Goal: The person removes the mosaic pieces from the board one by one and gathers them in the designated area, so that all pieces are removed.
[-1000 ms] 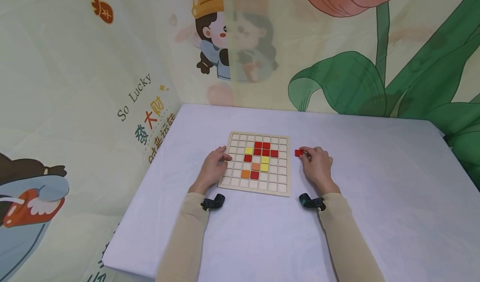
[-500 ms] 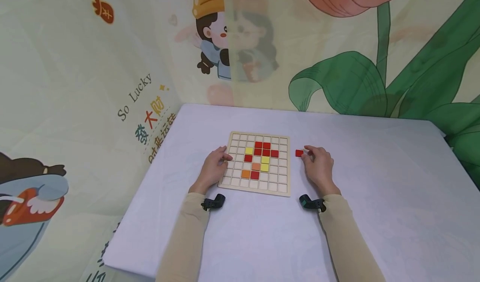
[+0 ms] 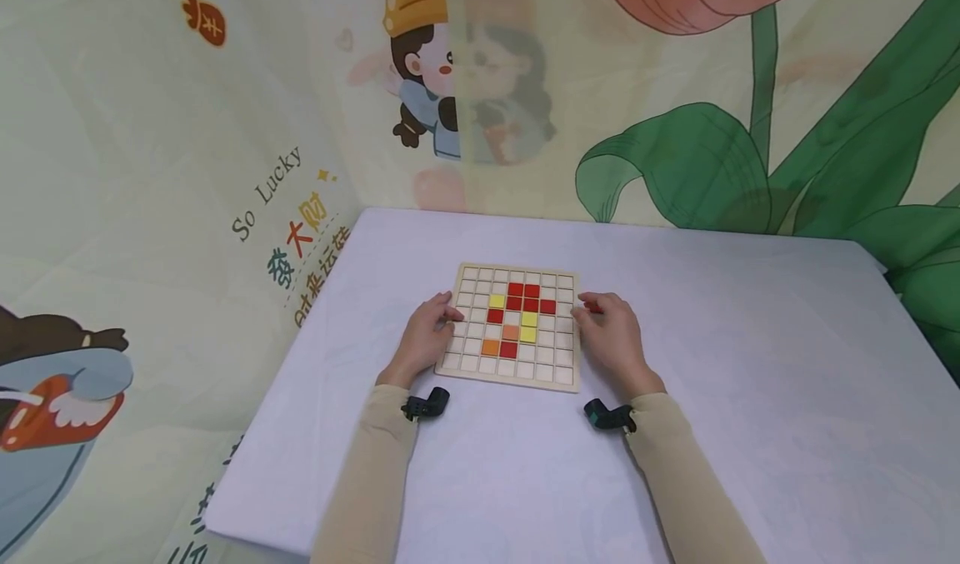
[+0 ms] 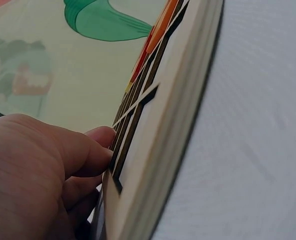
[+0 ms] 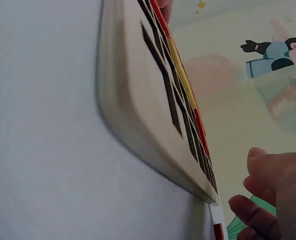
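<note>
Now right hand [image 3: 613, 336], grasping nothing, sits nearer board [image 3: 546, 321]; left hand [image 3: 423, 337] touches loosely.

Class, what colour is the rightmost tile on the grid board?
The rightmost tile is red; the head view shows it best.

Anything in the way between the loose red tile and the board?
No other object shows: the right wrist view has only white table from the red tile to the board. In the head view, the right hand covers that gap.
</note>
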Available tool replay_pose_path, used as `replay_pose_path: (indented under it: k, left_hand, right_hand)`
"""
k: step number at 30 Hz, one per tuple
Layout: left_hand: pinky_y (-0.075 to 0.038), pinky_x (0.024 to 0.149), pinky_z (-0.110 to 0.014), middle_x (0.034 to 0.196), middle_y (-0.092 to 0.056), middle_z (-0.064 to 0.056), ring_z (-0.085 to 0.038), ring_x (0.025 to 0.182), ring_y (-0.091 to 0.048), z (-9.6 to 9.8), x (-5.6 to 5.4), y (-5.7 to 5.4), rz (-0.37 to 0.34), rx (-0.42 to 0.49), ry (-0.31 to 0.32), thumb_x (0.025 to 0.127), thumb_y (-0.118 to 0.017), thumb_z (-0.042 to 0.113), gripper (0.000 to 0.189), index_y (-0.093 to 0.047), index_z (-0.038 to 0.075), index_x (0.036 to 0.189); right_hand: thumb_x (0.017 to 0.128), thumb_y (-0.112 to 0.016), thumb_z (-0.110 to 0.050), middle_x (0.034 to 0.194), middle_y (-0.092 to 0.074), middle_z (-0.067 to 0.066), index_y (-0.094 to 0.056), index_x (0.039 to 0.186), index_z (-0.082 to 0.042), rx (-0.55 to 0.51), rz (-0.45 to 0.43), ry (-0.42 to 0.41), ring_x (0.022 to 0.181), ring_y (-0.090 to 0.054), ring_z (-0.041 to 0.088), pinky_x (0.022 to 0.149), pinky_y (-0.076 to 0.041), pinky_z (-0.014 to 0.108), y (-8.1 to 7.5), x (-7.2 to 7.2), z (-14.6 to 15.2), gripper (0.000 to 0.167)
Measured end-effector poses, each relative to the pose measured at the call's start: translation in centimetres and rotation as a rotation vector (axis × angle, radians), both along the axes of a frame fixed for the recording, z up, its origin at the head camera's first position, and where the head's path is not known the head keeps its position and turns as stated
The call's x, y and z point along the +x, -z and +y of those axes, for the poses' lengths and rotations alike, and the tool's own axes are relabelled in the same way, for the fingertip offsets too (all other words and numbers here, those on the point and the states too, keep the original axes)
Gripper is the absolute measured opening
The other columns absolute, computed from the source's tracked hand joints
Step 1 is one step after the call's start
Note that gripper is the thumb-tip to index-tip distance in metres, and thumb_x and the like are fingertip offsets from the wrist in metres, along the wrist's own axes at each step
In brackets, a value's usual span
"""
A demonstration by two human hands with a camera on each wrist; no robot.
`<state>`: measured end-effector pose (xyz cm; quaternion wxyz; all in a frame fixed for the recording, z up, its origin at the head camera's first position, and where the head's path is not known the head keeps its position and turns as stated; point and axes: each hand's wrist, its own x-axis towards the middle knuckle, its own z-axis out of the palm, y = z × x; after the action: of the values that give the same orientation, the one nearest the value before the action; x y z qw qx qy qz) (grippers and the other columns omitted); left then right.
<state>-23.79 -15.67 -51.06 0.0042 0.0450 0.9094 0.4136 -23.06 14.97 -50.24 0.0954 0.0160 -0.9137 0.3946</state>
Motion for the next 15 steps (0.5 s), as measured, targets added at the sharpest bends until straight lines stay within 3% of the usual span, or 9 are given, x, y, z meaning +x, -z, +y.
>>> replay_pose_path:
  k: [4, 7, 11, 15]
  left_hand:
    - [-0.020, 0.121, -0.040, 0.154, -0.040, -0.005, -0.022, 0.146, -0.026, 0.0, 0.0, -0.1, 0.007, 0.005, 0.006, 0.094, -0.053, 0.002, 0.017, -0.067, 0.011, 0.099]
    - [-0.020, 0.121, -0.041, 0.153, -0.041, -0.006, -0.022, 0.146, -0.026, 0.0, 0.0, -0.1, 0.011, 0.005, 0.008, 0.093, -0.053, 0.001, 0.017, -0.067, 0.011, 0.097]
    - [-0.020, 0.121, -0.041, 0.152, -0.042, -0.007, -0.023, 0.146, -0.027, 0.0, 0.0, -0.1, 0.017, 0.008, 0.010, 0.092, -0.052, 0.000, 0.018, -0.067, 0.011, 0.096]
    - [-0.021, 0.121, -0.041, 0.152, -0.042, -0.008, -0.024, 0.146, -0.028, -0.1, 0.0, -0.1, 0.024, 0.017, 0.014, 0.091, -0.052, -0.001, 0.019, -0.067, 0.010, 0.096]
  right_hand:
    - [0.093, -0.065, -0.021, 0.111, -0.063, 0.012, -0.063, 0.124, -0.004, 0.005, -0.020, -0.048, 0.108, -0.056, 0.031, 0.096, -0.046, 0.048, 0.3, 0.0, -0.7, 0.035]
    - [0.092, -0.066, -0.019, 0.107, -0.064, 0.010, -0.063, 0.125, -0.005, 0.002, -0.032, -0.074, 0.099, -0.057, 0.029, 0.086, -0.049, 0.044, 0.5, 0.1, -1.2, 0.036]
    - [0.092, -0.066, -0.019, 0.104, -0.063, 0.007, -0.063, 0.126, -0.006, -0.002, -0.036, -0.100, 0.085, -0.051, 0.023, 0.070, -0.043, 0.034, 0.6, 0.1, -1.8, 0.036]
    - [0.092, -0.065, -0.018, 0.101, -0.063, 0.007, -0.064, 0.124, -0.006, 0.018, -0.001, -0.100, 0.081, -0.050, 0.021, 0.068, -0.040, 0.031, 0.8, -0.2, -2.2, 0.034]
